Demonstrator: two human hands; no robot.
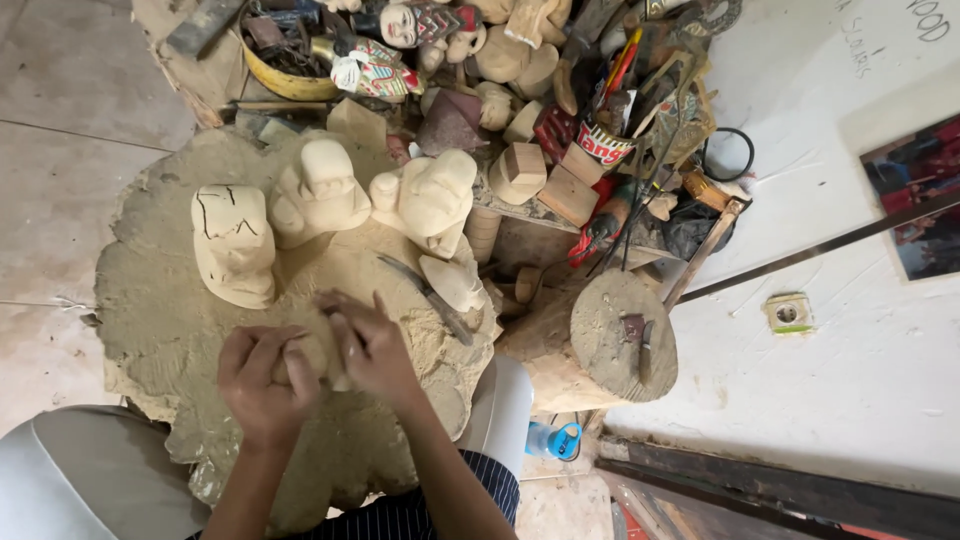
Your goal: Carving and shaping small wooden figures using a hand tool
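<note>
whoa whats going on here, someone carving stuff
A person sits at a big sawdust-covered block with both hands closed around a small pale wooden piece: the left hand grips it, and the right hand presses on it from the other side. Three rough-carved wooden heads stand just beyond, with a knife-like tool lying beside them. Behind is a heap of wooden blanks, painted figures and tools.

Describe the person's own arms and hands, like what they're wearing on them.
Both forearms are bare, with no gloves, rings or watch visible on the left hand or right hand. A dark sleeve with thin pale stripes shows near the right elbow. No left sleeve is in view.
</note>
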